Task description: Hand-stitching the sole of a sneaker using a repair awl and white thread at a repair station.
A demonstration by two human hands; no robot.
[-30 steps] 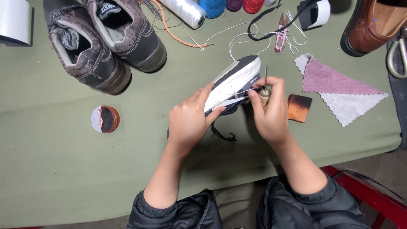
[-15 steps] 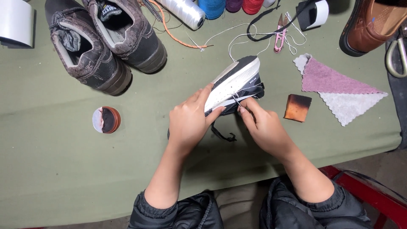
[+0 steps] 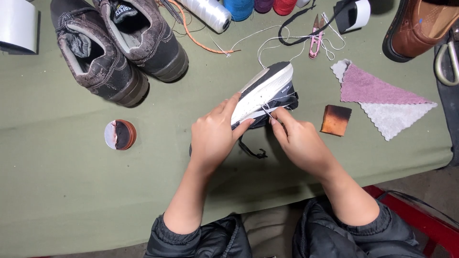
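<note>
Both hands (image 3: 258, 136) grip the white-soled sneaker (image 3: 265, 91), right fingers pinching thread.

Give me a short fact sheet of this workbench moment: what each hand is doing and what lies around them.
Left hand: grips the black sneaker with the white sole, held on its side above the table.
Right hand: fingertips pinch a needle at the sole's edge; white thread trails away across the table.
Table: covered in green cloth.
Top left: pair of worn dark work shoes.
Left of hands: small round tin.
Right of hands: brown sponge, pink and grey cloths.
Top: thread spools, pink snips, brown leather shoe.
</note>
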